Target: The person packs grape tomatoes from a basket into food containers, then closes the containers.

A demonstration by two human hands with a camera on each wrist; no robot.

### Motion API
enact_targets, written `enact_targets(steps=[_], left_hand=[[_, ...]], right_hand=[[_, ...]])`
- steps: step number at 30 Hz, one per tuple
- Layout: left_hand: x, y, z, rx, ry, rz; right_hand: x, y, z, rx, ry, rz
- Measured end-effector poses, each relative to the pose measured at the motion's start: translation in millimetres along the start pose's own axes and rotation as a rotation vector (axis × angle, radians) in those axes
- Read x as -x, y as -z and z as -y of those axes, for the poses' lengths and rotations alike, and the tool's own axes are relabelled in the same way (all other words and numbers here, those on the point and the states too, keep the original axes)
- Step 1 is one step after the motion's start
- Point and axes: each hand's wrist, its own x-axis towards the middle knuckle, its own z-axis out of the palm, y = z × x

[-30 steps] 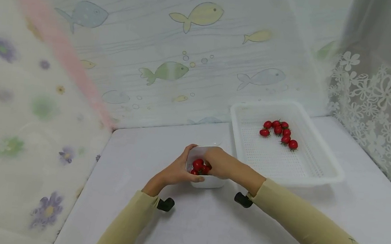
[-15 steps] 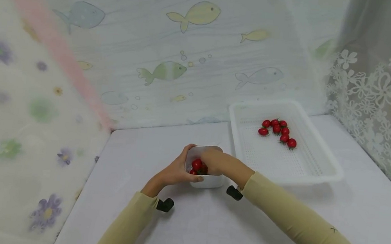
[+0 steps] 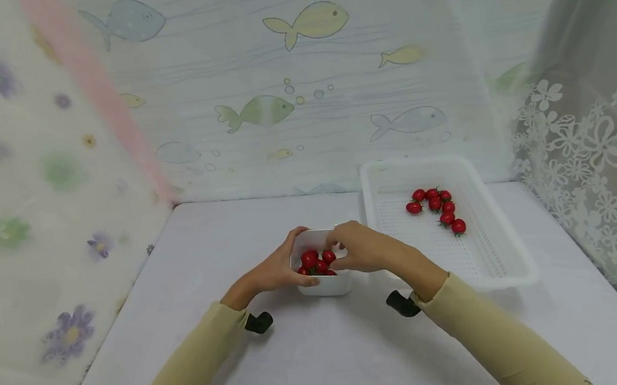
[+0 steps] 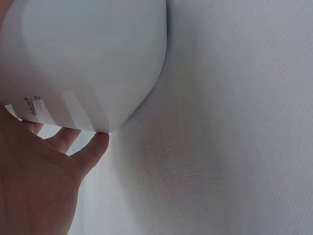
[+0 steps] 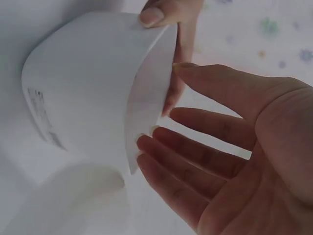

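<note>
With my left hand [image 3: 280, 270] I grip the white square container [image 3: 327, 287], thumb along its near side, fingers around its left and far side. My right hand [image 3: 361, 247] is at the mouth, its fingers loosely curved and spread apart; the right wrist view shows nothing held between them. Whether a fingertip touches the rim, I cannot tell.

I judge the step in hand to be a pause at the container's mouth between handlings of the cherry tomatoes [image 3: 309, 258] that lie inside. My next move probably calls for the left grip to hold firm while the right fingers clear the rim without knocking the fruit.

Counting what shows: 5 tomatoes in the container, though others may be hidden under them or behind my hand, and 8 stalked tomatoes [image 3: 434, 203] in the white perforated basket [image 3: 448, 249], clustered towards its far end. That makes 13 visible, with 1 container and 1 basket, both on the white-covered table [image 3: 298, 353], the basket just beyond my right hand.
</note>
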Motion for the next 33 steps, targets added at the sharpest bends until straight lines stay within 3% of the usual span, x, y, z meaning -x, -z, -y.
enact_targets(steps=[19,26,33], left_hand=[[2.0,-1.5,1.0,-0.042,0.048,-0.039],[2.5,-2.0,-1.8,-0.047,0.045,-0.033],[2.5,-1.2,-5.2,-0.036,0.036,-0.021]], right_hand=[[48.1,31.7,-33.0,-0.074,-0.096,-0.1],[64.1,47.3,-55.8,-0.202,-0.196,-0.168],[76.5,63.8,-80.6,-0.242,-0.317,-0.232]])
